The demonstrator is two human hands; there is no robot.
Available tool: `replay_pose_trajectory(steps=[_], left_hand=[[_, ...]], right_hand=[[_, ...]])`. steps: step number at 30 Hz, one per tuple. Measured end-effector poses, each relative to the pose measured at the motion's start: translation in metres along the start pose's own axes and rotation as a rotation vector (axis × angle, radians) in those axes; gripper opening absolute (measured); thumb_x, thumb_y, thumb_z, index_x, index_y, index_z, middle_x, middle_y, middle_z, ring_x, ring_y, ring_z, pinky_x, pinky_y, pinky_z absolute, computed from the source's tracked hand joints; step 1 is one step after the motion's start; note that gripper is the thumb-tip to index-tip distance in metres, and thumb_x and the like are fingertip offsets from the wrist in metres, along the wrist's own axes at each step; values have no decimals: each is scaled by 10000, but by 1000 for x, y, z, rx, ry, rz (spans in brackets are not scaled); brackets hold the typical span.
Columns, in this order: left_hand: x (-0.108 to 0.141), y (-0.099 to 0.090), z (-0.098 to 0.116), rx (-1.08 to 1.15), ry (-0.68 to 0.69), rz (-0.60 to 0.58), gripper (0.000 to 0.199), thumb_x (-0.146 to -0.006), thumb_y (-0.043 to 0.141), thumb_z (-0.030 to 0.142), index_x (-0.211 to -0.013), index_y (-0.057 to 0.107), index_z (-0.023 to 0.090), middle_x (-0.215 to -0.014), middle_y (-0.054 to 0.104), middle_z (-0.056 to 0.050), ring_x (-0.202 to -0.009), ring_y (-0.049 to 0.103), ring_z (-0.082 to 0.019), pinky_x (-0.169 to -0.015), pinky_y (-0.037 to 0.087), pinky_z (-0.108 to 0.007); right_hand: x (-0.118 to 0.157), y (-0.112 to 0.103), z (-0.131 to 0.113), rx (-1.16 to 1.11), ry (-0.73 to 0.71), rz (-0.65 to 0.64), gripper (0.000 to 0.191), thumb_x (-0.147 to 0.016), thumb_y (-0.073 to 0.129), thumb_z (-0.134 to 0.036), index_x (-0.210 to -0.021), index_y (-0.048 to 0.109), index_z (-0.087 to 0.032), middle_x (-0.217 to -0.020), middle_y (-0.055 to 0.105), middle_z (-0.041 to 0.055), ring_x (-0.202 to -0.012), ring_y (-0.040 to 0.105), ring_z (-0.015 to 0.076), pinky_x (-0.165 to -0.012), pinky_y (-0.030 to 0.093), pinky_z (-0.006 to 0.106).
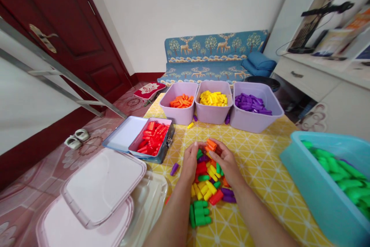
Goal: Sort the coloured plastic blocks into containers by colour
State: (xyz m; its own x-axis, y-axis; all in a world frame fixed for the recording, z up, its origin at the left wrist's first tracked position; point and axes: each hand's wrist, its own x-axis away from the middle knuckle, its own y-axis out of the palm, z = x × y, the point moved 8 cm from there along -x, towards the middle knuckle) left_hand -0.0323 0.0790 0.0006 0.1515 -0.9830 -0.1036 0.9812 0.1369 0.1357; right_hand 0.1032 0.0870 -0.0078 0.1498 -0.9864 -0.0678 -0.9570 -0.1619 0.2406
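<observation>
My left hand (189, 161) and my right hand (225, 161) come together, cupped above a loose heap of mixed plastic pegs (208, 179) on the yellow tablecloth (260, 162). Several orange pegs (211, 145) sit at my right fingertips, and my left fingertips are close beside them. Green, red, yellow and purple pegs lie under my wrists, partly hidden. Lilac bins hold sorted orange pegs (181, 101), yellow pegs (213, 98) and purple pegs (252, 104). Green pegs (338, 172) fill a turquoise tub (312, 189) to my right.
An open tin box (121, 135) holding red pegs (152, 138) sits at the table's left edge. Stacked white plastic lids (101, 185) lie at lower left. A stray purple peg (174, 169) lies near my left hand. A patterned sofa (214, 56) stands behind the table.
</observation>
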Motion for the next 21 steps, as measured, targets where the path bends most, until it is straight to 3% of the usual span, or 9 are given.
replay_pose_trajectory(steps=[21], left_hand=[[0, 0, -3, 31, 0, 12, 309, -886, 507, 429, -777, 640, 173, -766, 604, -9, -766, 545, -148, -754, 433, -248]], right_hand=[[2, 1, 2, -4, 9, -27, 409, -762, 723, -374, -1142, 642, -248, -1198, 677, 53, -1145, 604, 244, -1022, 450, 405]])
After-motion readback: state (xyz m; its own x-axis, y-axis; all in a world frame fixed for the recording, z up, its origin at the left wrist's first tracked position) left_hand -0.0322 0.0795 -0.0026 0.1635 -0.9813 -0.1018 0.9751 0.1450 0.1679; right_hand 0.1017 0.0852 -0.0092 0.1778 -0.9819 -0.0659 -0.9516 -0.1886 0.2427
